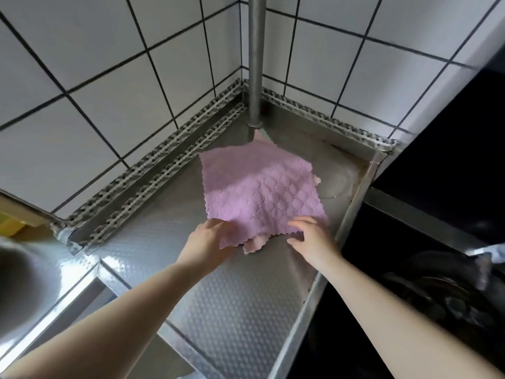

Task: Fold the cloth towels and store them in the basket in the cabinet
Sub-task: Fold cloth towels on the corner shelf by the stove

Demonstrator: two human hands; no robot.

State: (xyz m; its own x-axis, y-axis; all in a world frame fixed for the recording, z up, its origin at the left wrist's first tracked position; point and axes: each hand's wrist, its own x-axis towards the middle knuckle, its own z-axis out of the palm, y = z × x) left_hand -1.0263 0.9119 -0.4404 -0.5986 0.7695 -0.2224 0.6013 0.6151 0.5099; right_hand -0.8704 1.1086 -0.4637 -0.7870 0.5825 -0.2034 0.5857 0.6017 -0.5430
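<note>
Head view: purple towel (259, 187) spread flat on steel counter (232, 296), near corner pipe (255, 64). Left hand (210, 242) pinching near-left corner, right hand (308, 236) spread flat on near-right edge, likely to start 1st fold. Pink towel (254, 244) peeking underneath.

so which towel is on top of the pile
The purple towel; it lies spread over the pink towel, which only peeks out at its near edge between both hands.
</note>
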